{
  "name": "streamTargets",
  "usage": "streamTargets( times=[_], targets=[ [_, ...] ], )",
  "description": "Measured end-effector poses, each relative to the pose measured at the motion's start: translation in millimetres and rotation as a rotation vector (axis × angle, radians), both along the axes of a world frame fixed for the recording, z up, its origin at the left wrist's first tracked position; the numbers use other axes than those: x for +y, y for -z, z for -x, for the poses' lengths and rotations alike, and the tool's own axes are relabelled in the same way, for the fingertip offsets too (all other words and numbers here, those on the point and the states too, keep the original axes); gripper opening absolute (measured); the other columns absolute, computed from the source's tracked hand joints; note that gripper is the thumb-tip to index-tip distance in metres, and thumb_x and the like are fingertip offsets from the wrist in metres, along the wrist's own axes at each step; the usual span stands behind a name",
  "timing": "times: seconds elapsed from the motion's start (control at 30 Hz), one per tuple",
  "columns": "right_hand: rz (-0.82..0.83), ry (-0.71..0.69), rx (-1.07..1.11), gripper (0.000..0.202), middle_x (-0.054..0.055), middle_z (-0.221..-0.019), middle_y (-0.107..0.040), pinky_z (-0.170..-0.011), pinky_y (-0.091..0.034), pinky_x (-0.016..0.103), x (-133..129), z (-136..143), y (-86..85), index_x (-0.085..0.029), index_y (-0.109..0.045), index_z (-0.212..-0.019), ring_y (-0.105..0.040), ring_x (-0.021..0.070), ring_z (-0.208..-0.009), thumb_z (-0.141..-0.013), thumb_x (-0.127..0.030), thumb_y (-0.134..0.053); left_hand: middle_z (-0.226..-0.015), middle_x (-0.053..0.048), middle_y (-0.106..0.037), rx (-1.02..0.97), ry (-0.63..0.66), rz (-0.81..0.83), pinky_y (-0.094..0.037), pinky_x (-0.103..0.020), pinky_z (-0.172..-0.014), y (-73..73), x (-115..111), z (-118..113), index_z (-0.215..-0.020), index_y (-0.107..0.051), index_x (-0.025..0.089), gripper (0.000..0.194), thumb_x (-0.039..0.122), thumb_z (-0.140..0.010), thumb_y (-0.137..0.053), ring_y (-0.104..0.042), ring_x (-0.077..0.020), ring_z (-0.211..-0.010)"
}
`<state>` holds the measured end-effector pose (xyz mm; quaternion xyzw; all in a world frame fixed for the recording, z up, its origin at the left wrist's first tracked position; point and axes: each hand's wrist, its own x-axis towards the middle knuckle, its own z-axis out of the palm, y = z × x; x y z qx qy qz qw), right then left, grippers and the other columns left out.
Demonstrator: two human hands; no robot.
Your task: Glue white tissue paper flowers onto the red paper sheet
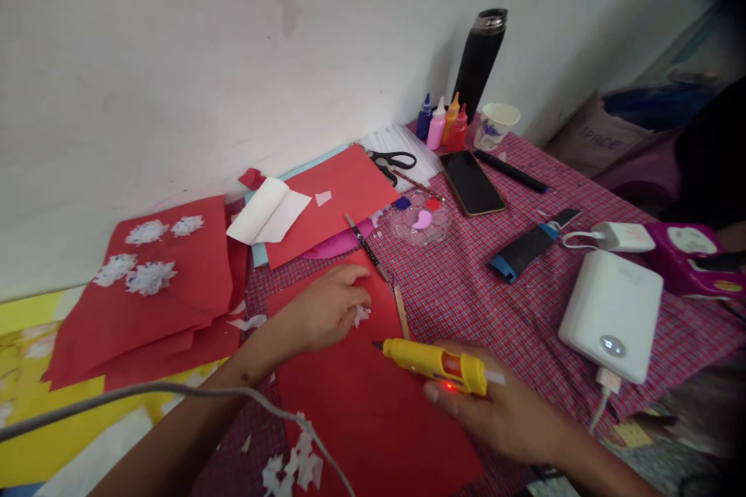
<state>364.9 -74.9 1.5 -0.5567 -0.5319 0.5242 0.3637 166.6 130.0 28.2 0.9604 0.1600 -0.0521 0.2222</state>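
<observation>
Two bare hands show in the head view, their forearms cut off by the lower edge. Half-curled, the left hand [329, 307] covers part of a small white paper piece [362, 316] on the red sheet [378, 411] at six o'clock; whether its fingertips pinch or merely touch the piece cannot be told. Gripped in the right hand [486, 404], between five and six o'clock, is a yellow glue gun [425, 359]; its trigger is hidden, its dark nozzle points at ten o'clock and a red light glows. Scissors [399, 161] at one o'clock show only black handles clearly, and a dark mass against the right edge is too murky to name. Four crumpled, ruffled white paper flowers [150, 277] lie near nine o'clock on stacked red paper [192, 264]. Four plastic squeeze bottles [437, 128], blue, pink, orange and red, stand between one and two o'clock, beside one tall black flask [478, 58] and one cup [495, 128]. Three paint colours sit in a clear, petal-shaped palette [399, 229] at three o'clock, on checked, wrinkled cloth [454, 279]. Jagged scraps [303, 462] lie near seven o'clock.
</observation>
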Motion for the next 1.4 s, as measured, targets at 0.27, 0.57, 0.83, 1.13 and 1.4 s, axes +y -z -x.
streamTargets(
  times=[0.27,0.57,0.83,1.13,1.4],
  targets=[
    [-0.005,0.007,0.004,0.022,0.0,-0.072,-0.059,-0.059,-0.045,0.024,2,0,-3.0,-0.019,-0.068,-0.096,-0.051,0.0133,-0.063,-0.095,-0.038,-0.057,-0.127,-0.011,-0.06,-0.059,0.006,-0.007,-0.048,-0.04,-0.101,-0.1,1,0,-0.1,-0.071,0.02,0.03,0.007,-0.087,-0.047,-0.056,-0.0247,-0.119],
    [0.012,0.005,0.047,0.022,0.001,-0.076,-0.06,-0.06,-0.046,0.023,0,0,1.8,-0.019,-0.067,-0.097,-0.052,0.013,-0.065,-0.096,-0.039,-0.057,-0.114,-0.008,-0.065,-0.181,-0.05,0.028,-0.048,-0.035,-0.097,-2.6,4,-3,-0.105,-0.065,0.019,0.023,0.011,-0.091,-0.048,-0.059,-0.0207,-0.11],
    [0.017,0.025,0.052,0.024,0.002,-0.078,-0.064,-0.062,-0.05,0.024,-1,0,1.4,-0.019,-0.069,-0.098,-0.057,0.0149,-0.069,-0.095,-0.04,-0.058,-0.076,0.003,-0.065,-0.249,-0.623,-0.001,-0.046,-0.024,-0.064,-26.8,-1,48,-0.086,-0.061,0.021,0.017,0.034,-0.095,-0.058,-0.06,-0.0135,-0.068],
    [0.069,0.006,0.103,0.026,0.004,-0.088,-0.068,-0.079,-0.055,0.033,0,0,2.6,-0.022,-0.068,-0.108,-0.064,0.0201,-0.084,-0.096,-0.043,-0.057,-0.108,-0.006,-0.069,-0.355,-0.295,-0.031,-0.048,-0.031,-0.092,-6.3,-28,51,-0.098,-0.062,0.02,0.015,0.023,-0.1,-0.047,-0.062,-0.0171,-0.103],
    [0.077,-0.025,0.124,0.033,0.006,-0.098,-0.07,-0.077,-0.055,0.031,-1,-5,3.4,-0.02,-0.067,-0.117,-0.065,0.0205,-0.087,-0.097,-0.044,-0.056,-0.094,-0.006,-0.067,-0.363,-0.347,-0.004,-0.05,-0.034,-0.086,-5.6,4,19,-0.094,-0.062,0.017,0.026,0.026,-0.101,-0.039,-0.062,-0.0183,-0.09]
  ],
)
